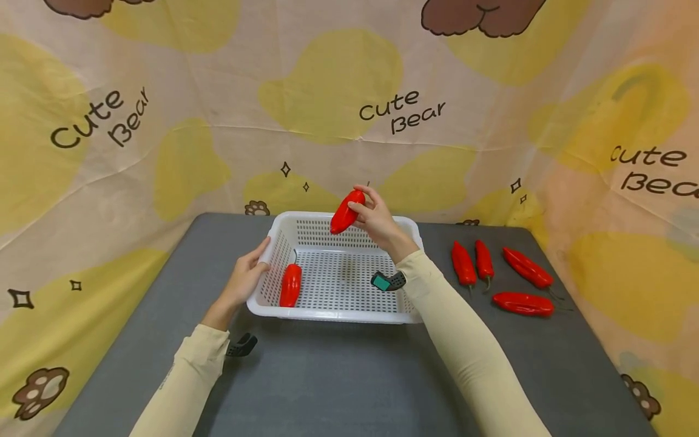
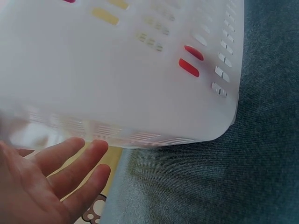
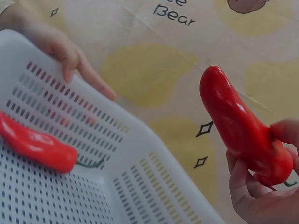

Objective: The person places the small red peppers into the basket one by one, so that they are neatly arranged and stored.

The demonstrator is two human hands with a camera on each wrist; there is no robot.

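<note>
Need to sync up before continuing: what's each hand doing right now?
Left hand: holding the white basket by its rim.
Right hand: holding a red pepper above it.

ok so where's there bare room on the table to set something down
Bare: the table before the basket, between the sleeves, and the basket floor right of its pepper. Crowded: the table's right side, with four peppers.

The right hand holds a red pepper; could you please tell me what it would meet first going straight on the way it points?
Most likely the patterned cloth behind the basket; the right hand and the red pepper it holds seem raised above the basket's far rim, though depth is unclear.
</note>
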